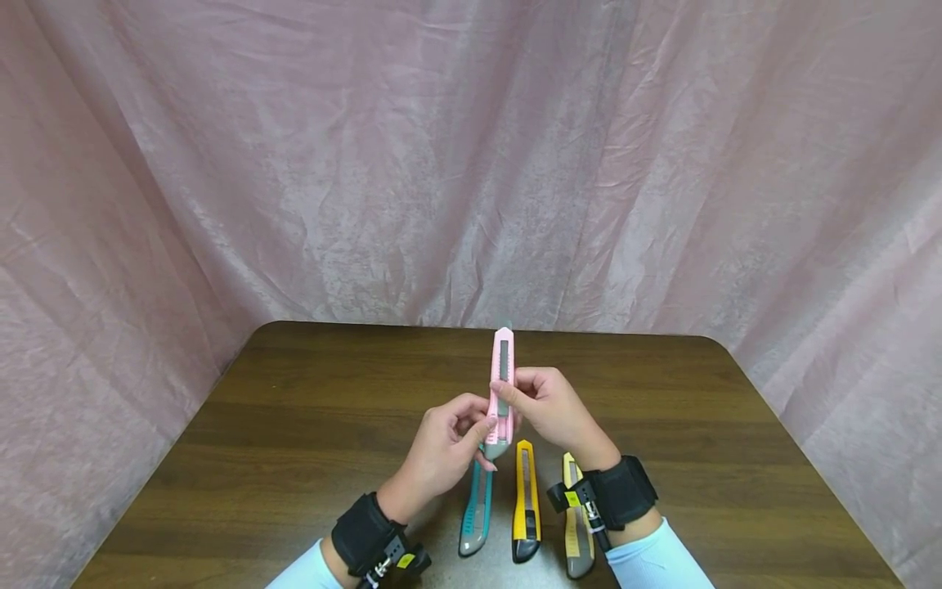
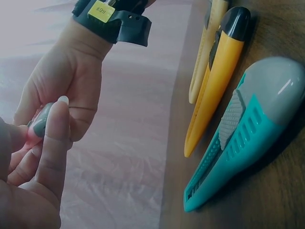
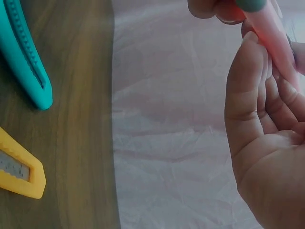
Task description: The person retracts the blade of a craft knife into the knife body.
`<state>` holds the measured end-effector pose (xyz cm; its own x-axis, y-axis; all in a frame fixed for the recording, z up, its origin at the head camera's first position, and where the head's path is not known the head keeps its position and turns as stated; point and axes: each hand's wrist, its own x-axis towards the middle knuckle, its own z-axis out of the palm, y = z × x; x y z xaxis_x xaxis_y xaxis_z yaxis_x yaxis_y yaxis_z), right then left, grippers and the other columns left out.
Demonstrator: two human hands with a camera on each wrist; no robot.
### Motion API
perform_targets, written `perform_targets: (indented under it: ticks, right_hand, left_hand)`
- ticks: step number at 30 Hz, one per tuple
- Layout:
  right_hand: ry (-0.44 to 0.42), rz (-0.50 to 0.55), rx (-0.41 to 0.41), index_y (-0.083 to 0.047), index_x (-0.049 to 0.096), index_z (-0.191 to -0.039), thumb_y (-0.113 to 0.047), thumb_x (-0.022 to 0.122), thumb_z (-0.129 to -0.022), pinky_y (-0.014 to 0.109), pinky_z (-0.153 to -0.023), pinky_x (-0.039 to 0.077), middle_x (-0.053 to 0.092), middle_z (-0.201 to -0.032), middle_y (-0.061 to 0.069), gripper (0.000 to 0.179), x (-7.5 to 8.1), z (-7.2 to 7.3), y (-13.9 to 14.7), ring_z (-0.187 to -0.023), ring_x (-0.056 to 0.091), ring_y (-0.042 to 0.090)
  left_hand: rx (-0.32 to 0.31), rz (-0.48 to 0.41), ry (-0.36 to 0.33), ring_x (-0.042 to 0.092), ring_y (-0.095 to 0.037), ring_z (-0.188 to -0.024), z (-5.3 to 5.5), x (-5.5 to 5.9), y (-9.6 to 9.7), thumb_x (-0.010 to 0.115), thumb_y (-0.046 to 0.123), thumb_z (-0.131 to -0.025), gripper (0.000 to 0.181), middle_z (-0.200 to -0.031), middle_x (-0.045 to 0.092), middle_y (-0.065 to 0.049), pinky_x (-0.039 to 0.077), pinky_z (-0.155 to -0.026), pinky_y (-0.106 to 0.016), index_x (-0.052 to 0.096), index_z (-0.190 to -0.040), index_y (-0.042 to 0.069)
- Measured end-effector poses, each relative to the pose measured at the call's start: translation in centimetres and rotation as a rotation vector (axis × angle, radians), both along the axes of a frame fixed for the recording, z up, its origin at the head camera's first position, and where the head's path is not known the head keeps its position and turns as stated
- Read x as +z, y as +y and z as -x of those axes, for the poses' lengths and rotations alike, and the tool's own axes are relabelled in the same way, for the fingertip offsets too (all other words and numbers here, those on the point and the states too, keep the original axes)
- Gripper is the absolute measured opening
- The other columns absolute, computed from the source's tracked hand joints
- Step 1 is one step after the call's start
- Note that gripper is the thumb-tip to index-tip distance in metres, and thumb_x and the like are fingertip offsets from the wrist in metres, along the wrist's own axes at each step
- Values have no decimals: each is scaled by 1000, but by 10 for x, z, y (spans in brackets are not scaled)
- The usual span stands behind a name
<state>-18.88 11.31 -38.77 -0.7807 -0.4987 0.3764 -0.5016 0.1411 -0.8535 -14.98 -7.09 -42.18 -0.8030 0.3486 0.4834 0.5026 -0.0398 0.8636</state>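
Observation:
Both hands hold a pink box cutter (image 1: 504,360) upright above the table, its grey end cap toward me. My left hand (image 1: 445,442) pinches its lower part between thumb and fingers. Higher up, my right hand (image 1: 555,405) grips the body from the right side, thumb on the front. A faint greyish tip shows at the cutter's top; whether it is blade is unclear. In the left wrist view, the grey cap (image 2: 42,119) peeks out between the fingers. The right wrist view catches the pink body (image 3: 274,38) beside the right palm.
Below the hands lie a teal box cutter (image 1: 477,511), an orange-yellow one (image 1: 526,499) with a black end, and a pale yellow one (image 1: 577,548) partly under the right wrist strap. They rest on a brown wooden table (image 1: 331,393). A pink curtain (image 1: 441,164) hangs behind.

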Motion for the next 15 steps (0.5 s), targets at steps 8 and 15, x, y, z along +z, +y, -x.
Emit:
perform_targets:
  ticks: [8, 15]
  right_hand:
    - [23, 20, 22, 1, 65, -87, 0, 59, -92, 24, -41, 49, 60, -68, 14, 8, -1, -1, 1, -53, 52, 34]
    - [-17, -3, 0, 0, 65, -87, -6, 58, -95, 28, -42, 51, 59, -66, 13, 12, 0, -2, 1, -52, 53, 33]
  left_hand:
    - [-12, -2, -31, 60, -34, -58, 0, 0, 1, 57, -6, -91, 14, -79, 58, -17, 57, -49, -43, 57, -104, -1]
    - [-12, -15, -33, 60, -35, -58, 1, -2, 1, 57, -5, -92, 16, -81, 60, -18, 57, -49, -42, 58, -107, -1]
